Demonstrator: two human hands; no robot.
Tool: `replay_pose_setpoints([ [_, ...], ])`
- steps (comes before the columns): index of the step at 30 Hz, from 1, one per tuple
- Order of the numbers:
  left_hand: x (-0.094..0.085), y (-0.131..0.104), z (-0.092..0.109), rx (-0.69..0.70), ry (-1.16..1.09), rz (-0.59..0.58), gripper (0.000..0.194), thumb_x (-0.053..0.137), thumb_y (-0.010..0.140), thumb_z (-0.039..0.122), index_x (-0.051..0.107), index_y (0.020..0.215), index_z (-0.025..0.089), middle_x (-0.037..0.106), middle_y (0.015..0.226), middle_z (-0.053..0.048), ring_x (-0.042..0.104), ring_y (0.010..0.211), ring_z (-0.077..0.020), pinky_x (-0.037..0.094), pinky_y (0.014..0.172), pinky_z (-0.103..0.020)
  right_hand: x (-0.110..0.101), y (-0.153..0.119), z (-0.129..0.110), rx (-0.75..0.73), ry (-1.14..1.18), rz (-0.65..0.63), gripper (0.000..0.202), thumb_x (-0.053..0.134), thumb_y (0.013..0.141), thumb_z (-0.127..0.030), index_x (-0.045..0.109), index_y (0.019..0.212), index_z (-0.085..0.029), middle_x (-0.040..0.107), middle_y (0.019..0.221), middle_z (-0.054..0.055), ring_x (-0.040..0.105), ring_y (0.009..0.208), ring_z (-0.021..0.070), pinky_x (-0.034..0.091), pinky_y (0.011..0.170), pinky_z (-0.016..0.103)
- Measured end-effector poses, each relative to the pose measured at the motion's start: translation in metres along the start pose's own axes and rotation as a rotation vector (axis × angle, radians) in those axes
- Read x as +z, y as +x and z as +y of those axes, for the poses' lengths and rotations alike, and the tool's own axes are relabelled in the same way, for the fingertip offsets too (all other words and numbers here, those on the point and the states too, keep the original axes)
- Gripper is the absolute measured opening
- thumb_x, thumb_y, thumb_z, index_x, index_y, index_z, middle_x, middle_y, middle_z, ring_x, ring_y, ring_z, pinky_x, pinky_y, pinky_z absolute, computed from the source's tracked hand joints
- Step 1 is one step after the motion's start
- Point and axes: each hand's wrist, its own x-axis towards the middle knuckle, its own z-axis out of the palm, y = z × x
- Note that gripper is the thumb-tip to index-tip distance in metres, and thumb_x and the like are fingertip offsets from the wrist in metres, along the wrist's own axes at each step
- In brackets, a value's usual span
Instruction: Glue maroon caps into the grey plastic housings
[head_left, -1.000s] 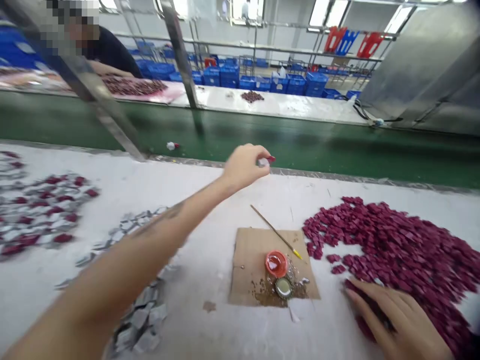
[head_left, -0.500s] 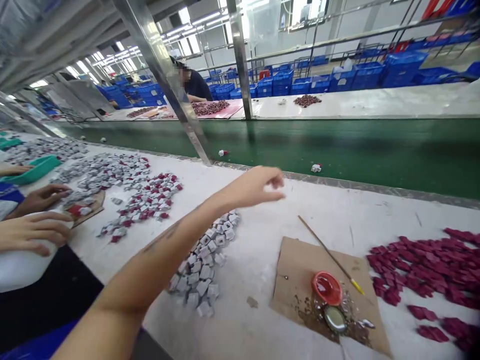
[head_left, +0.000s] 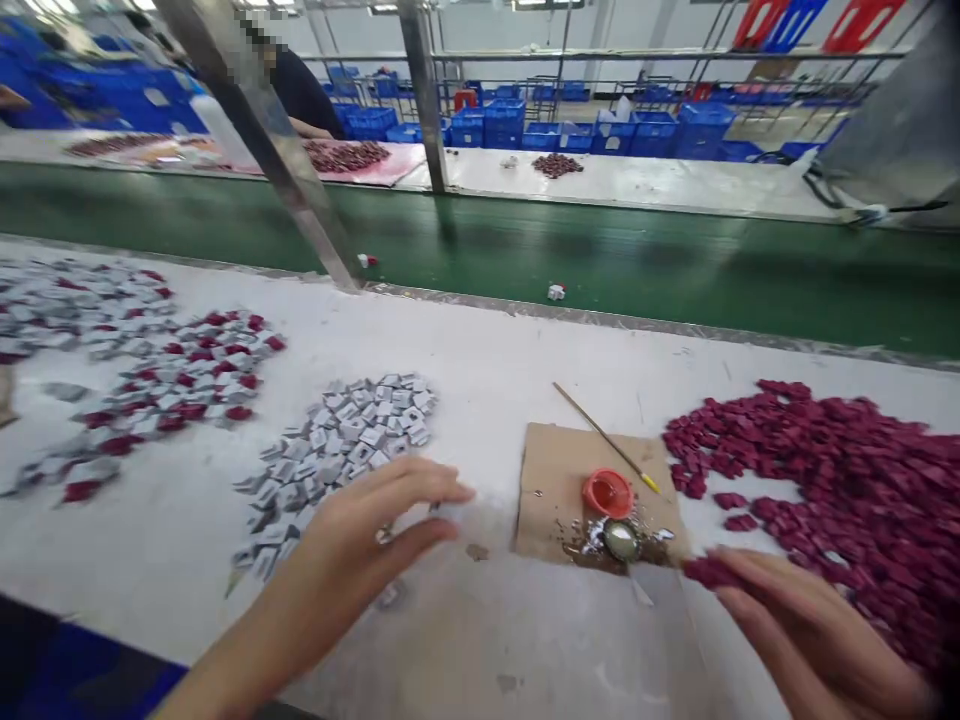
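Observation:
My left hand (head_left: 375,540) hovers beside a pile of small grey-white block-like pieces (head_left: 360,425), thumb and fingers apart. A small blurred spot shows between its thumb and palm; I cannot tell what that is. At the lower right, my right hand (head_left: 810,630) pinches a small maroon piece (head_left: 709,571) between thumb and fingers. Just left of that piece lies a cardboard sheet (head_left: 551,470). On it stand a red cup of liquid (head_left: 608,493), a small round metal cap (head_left: 621,540) and a thin yellow-tipped stick (head_left: 600,430).
A large heap of maroon pieces (head_left: 840,480) covers the right side. Joined grey and maroon pieces (head_left: 187,385) lie at the left. Behind the table's edge runs a green conveyor belt (head_left: 465,260) carrying a small piece (head_left: 556,292). A metal post (head_left: 300,200) rises there. Across it, a person (head_left: 300,90) sits.
My left hand has drawn back from near the belt to beside the grey pile. My right hand has come into view with a maroon piece. The view has turned rightward.

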Motion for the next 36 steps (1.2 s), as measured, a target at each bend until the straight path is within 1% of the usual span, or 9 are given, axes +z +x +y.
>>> replay_pose_setpoints([
  [2,0.012,-0.012,0.011,-0.011,-0.359,0.068,0.021,0.067,0.086,0.015,0.068,0.096,0.033,0.071,0.094,0.005,0.07,0.087,-0.0115,0.055,0.073,-0.015,0.003,0.013,-0.01,-0.15,-0.099,-0.065,0.013,0.061,0.091,-0.025,0.067,0.102,-0.023,0.07,0.099,0.0,0.065,0.089,0.0134,0.05,0.086,0.021],
  [5,0.039,-0.027,0.023,-0.103,-0.711,0.06,0.018,0.076,0.077,0.016,0.074,0.084,0.032,0.071,0.09,0.003,0.07,0.085,-0.0126,0.056,0.067,-0.013,0.013,0.026,-0.017,-0.331,-0.183,-0.147,0.012,0.057,0.092,-0.017,0.065,0.101,-0.017,0.068,0.097,0.004,0.063,0.09,0.0133,0.047,0.091,0.023],
  [9,0.072,-0.044,0.031,-0.247,-1.07,0.024,0.015,0.074,0.08,0.015,0.075,0.081,0.029,0.069,0.102,-0.001,0.068,0.099,-0.0157,0.056,0.078,-0.019,0.023,0.028,-0.015,-0.378,-0.241,-0.241,0.012,0.054,0.094,-0.014,0.064,0.101,-0.013,0.067,0.097,0.007,0.059,0.094,0.0146,0.045,0.09,0.025],
  [13,0.092,-0.055,0.039,-0.378,-1.324,0.099,0.034,0.077,0.076,0.009,0.068,0.096,0.035,0.071,0.098,0.005,0.068,0.102,-0.0143,0.053,0.089,-0.022,0.022,0.027,-0.015,-0.378,-0.251,-0.281,0.012,0.055,0.093,-0.012,0.063,0.102,-0.013,0.066,0.098,0.007,0.058,0.095,0.0149,0.045,0.09,0.026],
  [18,0.105,-0.056,0.041,-0.314,-0.924,0.189,0.035,0.071,0.079,0.006,0.065,0.098,0.034,0.069,0.094,0.006,0.067,0.092,-0.01,0.052,0.084,-0.016,0.018,0.027,-0.018,-0.366,-0.234,-0.25,0.012,0.058,0.091,-0.01,0.063,0.101,-0.013,0.066,0.099,0.007,0.06,0.093,0.0142,0.046,0.092,0.027],
  [22,0.109,-0.058,0.041,-0.241,-0.701,0.162,0.033,0.066,0.084,0.01,0.064,0.107,0.032,0.06,0.109,0.0,0.067,0.097,-0.0118,0.055,0.082,-0.017,0.019,0.025,-0.016,-0.357,-0.232,-0.263,0.012,0.059,0.091,-0.01,0.063,0.101,-0.013,0.066,0.098,0.007,0.06,0.092,0.0139,0.046,0.091,0.026],
  [25,0.109,-0.059,0.041,-0.182,-0.61,0.177,0.024,0.06,0.086,0.005,0.065,0.096,0.027,0.057,0.118,-0.003,0.067,0.102,-0.0118,0.054,0.088,-0.017,0.02,0.025,-0.014,-0.338,-0.234,-0.283,0.011,0.058,0.092,-0.012,0.063,0.102,-0.013,0.066,0.098,0.006,0.06,0.093,0.0138,0.046,0.09,0.026],
  [29,0.106,-0.056,0.042,-0.061,-0.492,0.226,0.023,0.055,0.087,0.001,0.063,0.087,0.022,0.066,0.107,-0.003,0.07,0.088,-0.0087,0.053,0.078,-0.011,0.016,0.023,-0.018,-0.303,-0.223,-0.238,0.013,0.06,0.09,-0.013,0.064,0.103,-0.016,0.067,0.099,0.005,0.061,0.092,0.0127,0.047,0.091,0.025],
  [36,0.112,-0.054,0.047,-0.079,-0.423,0.198,0.007,0.062,0.091,0.019,0.057,0.091,0.024,0.072,0.095,-0.002,0.072,0.089,-0.015,0.058,0.077,-0.019,0.012,-0.009,-0.043,0.051,0.113,-0.226,0.018,0.058,0.09,-0.014,0.062,0.104,-0.024,0.066,0.096,0.002,0.064,0.088,0.0135,0.056,0.077,0.022],
])
